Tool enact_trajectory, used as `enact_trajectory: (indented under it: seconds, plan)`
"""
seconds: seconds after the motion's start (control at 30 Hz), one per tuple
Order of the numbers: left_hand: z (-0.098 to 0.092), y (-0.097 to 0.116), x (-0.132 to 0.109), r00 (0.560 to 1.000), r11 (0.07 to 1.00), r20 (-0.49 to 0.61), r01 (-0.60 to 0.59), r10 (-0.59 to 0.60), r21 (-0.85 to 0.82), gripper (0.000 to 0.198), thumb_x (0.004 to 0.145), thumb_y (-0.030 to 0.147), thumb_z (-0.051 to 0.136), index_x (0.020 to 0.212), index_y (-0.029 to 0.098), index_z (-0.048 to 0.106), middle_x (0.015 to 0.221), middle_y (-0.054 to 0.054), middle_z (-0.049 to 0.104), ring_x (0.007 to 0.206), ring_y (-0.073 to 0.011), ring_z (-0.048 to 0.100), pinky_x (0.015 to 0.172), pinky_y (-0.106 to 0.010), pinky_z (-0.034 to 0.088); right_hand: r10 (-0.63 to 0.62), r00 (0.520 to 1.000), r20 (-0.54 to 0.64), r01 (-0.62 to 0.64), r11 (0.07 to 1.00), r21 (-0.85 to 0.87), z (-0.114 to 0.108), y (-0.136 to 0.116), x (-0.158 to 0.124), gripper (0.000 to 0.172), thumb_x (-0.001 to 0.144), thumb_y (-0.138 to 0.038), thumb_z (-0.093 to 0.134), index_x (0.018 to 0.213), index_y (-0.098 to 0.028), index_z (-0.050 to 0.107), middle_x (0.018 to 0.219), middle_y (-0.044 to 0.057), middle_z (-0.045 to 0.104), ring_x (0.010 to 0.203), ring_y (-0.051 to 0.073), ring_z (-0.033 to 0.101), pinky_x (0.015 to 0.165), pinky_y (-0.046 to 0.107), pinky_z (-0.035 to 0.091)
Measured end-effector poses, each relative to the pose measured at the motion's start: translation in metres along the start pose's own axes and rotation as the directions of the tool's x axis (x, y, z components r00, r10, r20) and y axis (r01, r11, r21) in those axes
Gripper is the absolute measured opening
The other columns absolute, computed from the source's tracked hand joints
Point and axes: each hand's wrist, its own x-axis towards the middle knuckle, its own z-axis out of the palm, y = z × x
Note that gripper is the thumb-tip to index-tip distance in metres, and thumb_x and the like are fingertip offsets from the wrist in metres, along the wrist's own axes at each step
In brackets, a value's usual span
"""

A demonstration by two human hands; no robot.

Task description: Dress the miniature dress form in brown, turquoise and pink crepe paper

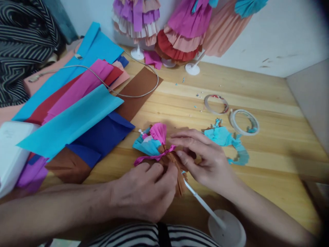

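A small paper dress figure (149,145) of turquoise, pink and brown crepe paper lies tilted on its white stand (205,202), whose round base is near my lap. A twisted magenta paper strip (154,157) runs around its waist. My left hand (154,188) is closed on the brown paper skirt (174,157) just below that strip. Over the skirt's right side is my right hand (203,154), thumb and fingers curved and apart around the end of the strip. Whether its fingertips touch the paper is hard to make out.
Folded crepe paper sheets (74,116) are piled at the left, with a grey cable (136,96) across them. Two tape rolls (216,104) and turquoise paper scraps (221,136) lie at the right. Paper dresses on stands (185,31) line the back wall. A white box (15,147) sits far left.
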Motion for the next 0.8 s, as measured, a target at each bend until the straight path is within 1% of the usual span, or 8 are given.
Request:
enact_trajectory:
  seconds: [0.07,0.13,0.23,0.33,0.43,0.5,0.6,0.8]
  plan:
    - [0.001,0.002,-0.002,1.0,0.999,-0.02,-0.012,0.013,0.053,0.03,0.087,0.011,0.041,0.1,0.003,0.066,0.107,-0.021,0.07,0.066,-0.0188,0.063,0.051,-0.031,0.049,-0.04,0.999,0.033,0.04,0.999,-0.011,0.002,0.003,0.002,0.031,0.088,-0.004,0.05,0.111,-0.021,0.064,0.105,0.01,0.068,0.099,0.02,0.065,0.081,0.035,0.056]
    - [0.003,0.002,-0.002,1.0,0.997,-0.007,-0.006,0.007,0.078,0.029,0.086,0.011,0.042,0.099,0.004,0.067,0.108,-0.022,0.071,0.064,-0.0187,0.064,0.049,-0.03,0.048,-0.058,0.997,0.044,0.059,0.998,-0.016,0.004,0.005,0.003,0.03,0.089,-0.003,0.05,0.111,-0.021,0.063,0.099,0.008,0.07,0.094,0.018,0.066,0.079,0.033,0.056]
    - [0.004,0.003,-0.001,1.0,0.994,0.003,0.016,-0.016,0.106,0.027,0.085,0.012,0.043,0.097,0.005,0.067,0.108,-0.022,0.071,0.06,-0.0191,0.064,0.045,-0.03,0.047,-0.084,0.996,0.037,0.085,0.996,-0.035,0.007,0.008,0.003,0.025,0.09,-0.004,0.052,0.104,-0.021,0.064,0.091,0.006,0.07,0.084,0.017,0.066,0.072,0.029,0.056]
    - [0.005,0.006,-0.002,1.0,0.99,-0.002,0.028,-0.028,0.139,0.027,0.084,0.011,0.045,0.099,0.004,0.066,0.105,-0.024,0.072,0.057,-0.019,0.065,0.044,-0.029,0.048,-0.104,0.994,0.03,0.106,0.992,-0.073,0.007,0.008,0.002,0.018,0.09,-0.005,0.054,0.097,-0.019,0.064,0.082,0.005,0.066,0.075,0.016,0.063,0.065,0.027,0.054]
    - [0.006,0.01,-0.003,0.999,0.987,0.002,0.035,-0.035,0.158,0.027,0.083,0.009,0.044,0.099,0.002,0.065,0.103,-0.026,0.072,0.054,-0.0181,0.064,0.043,-0.029,0.048,-0.109,0.994,0.024,0.111,0.987,-0.117,0.006,0.006,0.002,0.014,0.09,-0.006,0.053,0.089,-0.017,0.062,0.076,0.004,0.062,0.07,0.015,0.059,0.062,0.026,0.051]
    - [0.007,0.012,-0.003,0.999,0.984,0.004,0.04,-0.041,0.171,0.027,0.082,0.008,0.044,0.098,0.001,0.065,0.104,-0.027,0.071,0.049,-0.0175,0.061,0.039,-0.029,0.046,-0.115,0.993,0.037,0.118,0.984,-0.13,0.005,0.004,0.002,0.015,0.09,-0.006,0.052,0.085,-0.018,0.059,0.074,0.004,0.059,0.068,0.015,0.057,0.061,0.025,0.049]
    - [0.008,0.014,-0.004,0.999,0.983,0.01,0.042,-0.044,0.18,0.027,0.081,0.008,0.045,0.097,0.001,0.065,0.104,-0.028,0.07,0.044,-0.0173,0.059,0.035,-0.029,0.043,-0.128,0.99,0.064,0.136,0.981,-0.14,0.005,0.001,0.0,0.014,0.092,-0.007,0.049,0.084,-0.018,0.056,0.073,0.003,0.056,0.068,0.015,0.054,0.059,0.025,0.048]
    - [0.008,0.014,-0.004,0.999,0.986,0.024,0.019,-0.023,0.167,0.03,0.08,0.009,0.047,0.099,-0.002,0.066,0.103,-0.03,0.07,0.041,-0.017,0.057,0.033,-0.029,0.042,-0.1,0.984,0.15,0.12,0.984,-0.131,0.009,-0.007,-0.007,0.013,0.094,-0.009,0.046,0.088,-0.017,0.054,0.078,0.004,0.056,0.069,0.015,0.053,0.058,0.025,0.047]
